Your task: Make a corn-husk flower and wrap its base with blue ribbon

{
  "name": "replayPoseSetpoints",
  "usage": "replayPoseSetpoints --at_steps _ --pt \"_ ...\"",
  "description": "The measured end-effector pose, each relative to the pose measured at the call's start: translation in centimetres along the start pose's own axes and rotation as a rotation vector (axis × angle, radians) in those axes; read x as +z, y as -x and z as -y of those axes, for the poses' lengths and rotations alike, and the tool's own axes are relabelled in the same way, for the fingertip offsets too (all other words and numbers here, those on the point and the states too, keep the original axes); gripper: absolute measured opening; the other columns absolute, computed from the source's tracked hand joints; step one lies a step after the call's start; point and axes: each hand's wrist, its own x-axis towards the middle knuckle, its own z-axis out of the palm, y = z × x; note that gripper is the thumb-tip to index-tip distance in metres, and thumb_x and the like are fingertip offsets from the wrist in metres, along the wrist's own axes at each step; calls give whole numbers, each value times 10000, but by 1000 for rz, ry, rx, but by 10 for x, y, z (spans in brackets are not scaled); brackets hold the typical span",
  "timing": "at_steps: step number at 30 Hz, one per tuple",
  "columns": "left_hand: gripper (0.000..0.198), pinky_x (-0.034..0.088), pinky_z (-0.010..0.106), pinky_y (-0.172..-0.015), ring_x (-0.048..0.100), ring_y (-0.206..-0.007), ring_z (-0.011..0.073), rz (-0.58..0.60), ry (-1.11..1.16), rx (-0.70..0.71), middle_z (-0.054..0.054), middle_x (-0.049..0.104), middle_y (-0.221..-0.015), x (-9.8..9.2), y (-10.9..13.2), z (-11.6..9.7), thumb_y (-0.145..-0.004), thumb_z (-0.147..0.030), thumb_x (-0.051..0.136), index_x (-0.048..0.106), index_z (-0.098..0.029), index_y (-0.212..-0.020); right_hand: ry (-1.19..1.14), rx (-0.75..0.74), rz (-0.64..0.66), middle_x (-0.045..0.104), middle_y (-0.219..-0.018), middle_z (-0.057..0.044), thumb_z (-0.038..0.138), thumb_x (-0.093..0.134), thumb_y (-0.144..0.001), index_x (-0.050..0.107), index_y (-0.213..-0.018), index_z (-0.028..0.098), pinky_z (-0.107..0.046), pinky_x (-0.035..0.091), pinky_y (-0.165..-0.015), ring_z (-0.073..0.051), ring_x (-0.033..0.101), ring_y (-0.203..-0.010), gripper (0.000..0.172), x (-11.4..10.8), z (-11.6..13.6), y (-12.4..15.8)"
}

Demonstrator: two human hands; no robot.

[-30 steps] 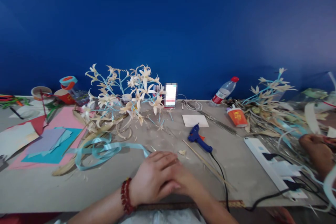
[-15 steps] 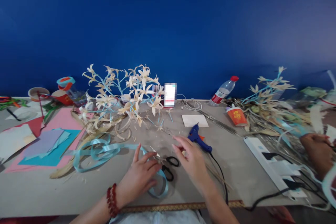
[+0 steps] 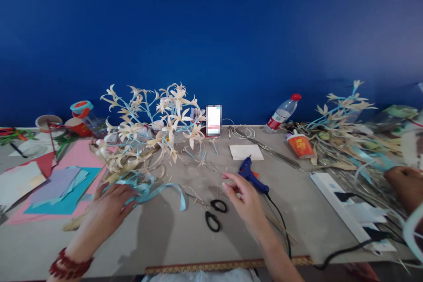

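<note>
My left hand (image 3: 110, 207) is at the left, its fingers curled down over a bunched light-blue ribbon (image 3: 170, 187), which partly hides under them. The ribbon's free end curves to the right. My right hand (image 3: 245, 198) hovers over the middle of the table, with its fingers loosely bent and a gap between thumb and forefinger. A thin wire (image 3: 216, 170) lies just beyond its fingertips. Black-handled scissors (image 3: 213, 221) lie opened between my hands. A blue glue gun (image 3: 251, 176) rests right beside my right hand.
Cream artificial flowers (image 3: 178, 116) stand behind. Coloured paper sheets (image 3: 53, 205) lie left. A white card (image 3: 246, 152), an orange cup (image 3: 300, 145), a tilted bottle (image 3: 282, 114) and a power strip (image 3: 340, 211) are right. Another person's hand (image 3: 405, 185) is at the far right.
My left hand has moved from beside the scissors to the left, and the ribbon has been drawn left with it, baring the scissors. My right hand has shifted slightly right.
</note>
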Motion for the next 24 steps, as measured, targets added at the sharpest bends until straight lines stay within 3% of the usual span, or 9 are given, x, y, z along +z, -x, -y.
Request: replayPoseSetpoints --at_steps 2,5,9,11,14,18,24 --pt "223 409 496 -963 620 -1032 326 4 51 -24 77 706 -1132 4 0 -19 -830 -329 649 728 -290 -1035 -66 -7 28 697 -1077 -88 355 571 -918 644 -1163 224 -251 538 -564 -177 648 -748 288 3 7 0" --pt "333 426 440 -995 593 -1141 325 -37 444 -38 91 675 -1222 22 -6 -70 -814 -251 684 702 -305 -1142 -287 -55 213 690 -1076 -59 365 565 -929 648 -1170 257 -268 554 -686 -166 648 -786 276 12 23 4" --pt "703 436 416 -1030 559 -1227 326 233 1027 -49 116 596 -1371 53 -19 -137 -729 -225 788 532 -295 -1380 -537 -188 532 675 -1106 -61 442 561 -932 677 -1159 264 -316 537 -826 -194 670 -908 311 26 42 9" --pt "548 483 388 -962 628 -1117 290 271 1220 -176 106 664 -1261 64 -26 -155 -797 -232 729 582 -279 -1322 -581 -224 543 663 -1145 -75 495 559 -924 677 -1173 263 -358 506 -913 -229 644 -1032 360 29 46 10" --pt "313 517 350 -874 672 -983 259 278 1464 -372 73 743 -1049 73 -32 -165 -784 -255 751 718 -242 -1095 -657 -232 534 642 -1207 -83 572 513 -924 675 -1173 279 -414 444 -1016 -264 564 -1193 417 25 47 10" --pt "221 521 351 -884 684 -962 245 320 1655 -502 62 768 -985 79 -34 -170 -741 -281 796 767 -213 -949 -646 -239 575 558 -1361 -75 609 493 -916 612 -1276 320 -444 398 -1071 -277 505 -1281 477 17 51 9" --pt "197 489 368 -965 700 -995 232 294 1820 -525 76 767 -1046 74 -41 -164 -837 -228 707 743 -191 -1027 -335 -328 477 366 -1546 -70 587 523 -909 460 -1432 299 -461 313 -1143 -294 306 -1429 600 13 49 3"
